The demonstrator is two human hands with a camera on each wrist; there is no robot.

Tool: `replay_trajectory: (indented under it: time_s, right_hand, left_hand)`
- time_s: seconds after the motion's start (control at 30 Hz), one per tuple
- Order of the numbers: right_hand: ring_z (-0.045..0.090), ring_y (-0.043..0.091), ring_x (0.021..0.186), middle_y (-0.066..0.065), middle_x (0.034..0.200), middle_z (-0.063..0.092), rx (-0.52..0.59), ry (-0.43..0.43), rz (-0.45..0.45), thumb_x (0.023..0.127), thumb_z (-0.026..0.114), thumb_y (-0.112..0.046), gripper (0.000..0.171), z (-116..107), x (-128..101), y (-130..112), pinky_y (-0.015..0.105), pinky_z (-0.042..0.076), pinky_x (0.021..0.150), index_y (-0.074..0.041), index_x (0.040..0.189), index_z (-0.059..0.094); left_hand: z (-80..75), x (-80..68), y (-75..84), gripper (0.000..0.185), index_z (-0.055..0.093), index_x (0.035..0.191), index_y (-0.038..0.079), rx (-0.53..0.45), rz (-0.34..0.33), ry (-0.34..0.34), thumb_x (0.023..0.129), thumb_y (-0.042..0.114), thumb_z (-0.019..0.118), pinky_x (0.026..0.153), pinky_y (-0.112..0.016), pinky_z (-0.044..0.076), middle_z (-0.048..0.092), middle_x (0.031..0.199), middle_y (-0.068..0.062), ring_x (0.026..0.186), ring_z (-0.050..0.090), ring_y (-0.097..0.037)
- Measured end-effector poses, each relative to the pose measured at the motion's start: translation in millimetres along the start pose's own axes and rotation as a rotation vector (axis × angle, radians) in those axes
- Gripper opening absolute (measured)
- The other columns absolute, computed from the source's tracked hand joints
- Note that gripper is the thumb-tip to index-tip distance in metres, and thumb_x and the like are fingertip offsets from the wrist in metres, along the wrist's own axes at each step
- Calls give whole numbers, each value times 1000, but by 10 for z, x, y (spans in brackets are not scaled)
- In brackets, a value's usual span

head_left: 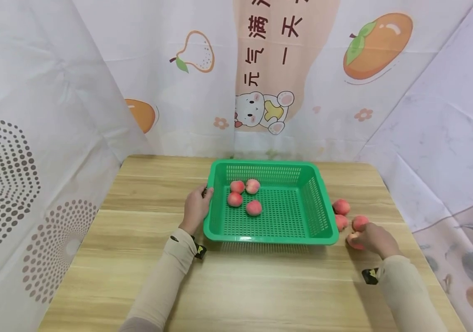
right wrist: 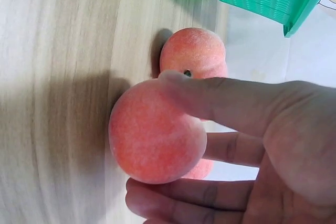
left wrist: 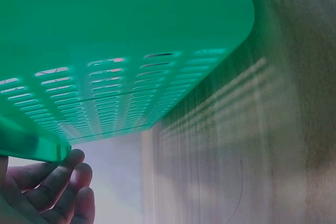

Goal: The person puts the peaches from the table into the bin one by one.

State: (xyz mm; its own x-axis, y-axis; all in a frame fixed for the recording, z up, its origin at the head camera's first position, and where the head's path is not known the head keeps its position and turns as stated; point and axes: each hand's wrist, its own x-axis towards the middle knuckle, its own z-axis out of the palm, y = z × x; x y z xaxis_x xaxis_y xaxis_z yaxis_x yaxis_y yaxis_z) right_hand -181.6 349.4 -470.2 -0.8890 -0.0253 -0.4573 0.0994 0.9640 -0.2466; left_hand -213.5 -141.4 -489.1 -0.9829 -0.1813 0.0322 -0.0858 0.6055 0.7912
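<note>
A rectangular green plastic basket with slotted walls (head_left: 278,234) sits on the light wood-grain surface (head_left: 236,286), close to the middle of its far edge. Four round pinkish-red peaches (head_left: 254,208) lie on the basket's floor, all in its left half. At the basket's left side, the left grip (head_left: 196,207) holds the rim, the fingertips just at its outer lip. The right grip (head_left: 379,240) is over toward the surface's right edge, thumb and fingers curved round one fuzzy red-orange peach (right wrist: 152,135) and pinching it from opposite sides; whether that fruit touches the surface is hard to tell. Three more red peaches (head_left: 341,207) rest beside it, between the basket's right wall and the surface's right edge. Both forearms wear beige sleeves (head_left: 406,286), reaching in from the near side. Behind the surface's far edge hangs white cloth (head_left: 203,97) printed with orange fruit, dark characters and a cartoon animal.
</note>
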Motion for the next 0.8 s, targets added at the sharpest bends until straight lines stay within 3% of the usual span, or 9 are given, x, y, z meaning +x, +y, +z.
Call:
replay_trajectory:
  time_s: [0.17, 0.4, 0.53, 0.8]
  right_hand:
    - [53, 30, 78, 17, 87, 59, 25, 19, -19, 84, 63, -39, 33, -16, -14, -9, 42, 46, 70, -7, 83, 61]
    - [58, 47, 98, 36, 116, 60, 83, 85, -70, 89, 66, -39, 55, -109, -45, -1, 54, 48, 80, 6, 119, 60]
    - [53, 57, 109, 41, 127, 51, 91, 103, -76, 89, 66, -40, 65, -181, -51, -17, 61, 46, 83, 10, 128, 54]
    - [52, 56, 108, 40, 126, 52, 106, 166, -77, 90, 65, -44, 73, -383, -48, -161, 62, 47, 82, 10, 135, 46]
  left_hand:
    - [-1, 6, 7, 40, 63, 126, 3, 7, 5, 15, 102, 32, 50, 79, -42, 52, 70, 104, -14, 90, 64, -26]
    - [12, -3, 5, 41, 63, 128, 2, 15, 8, 18, 102, 32, 50, 78, -41, 52, 71, 103, -14, 89, 64, -26]
    - [14, -15, -2, 42, 63, 127, 2, 13, 3, 16, 102, 32, 51, 78, -41, 51, 71, 103, -14, 88, 63, -25]
    - [4, -4, -14, 41, 63, 127, 2, -14, 20, 18, 102, 33, 50, 79, -41, 51, 70, 104, -14, 89, 63, -26]
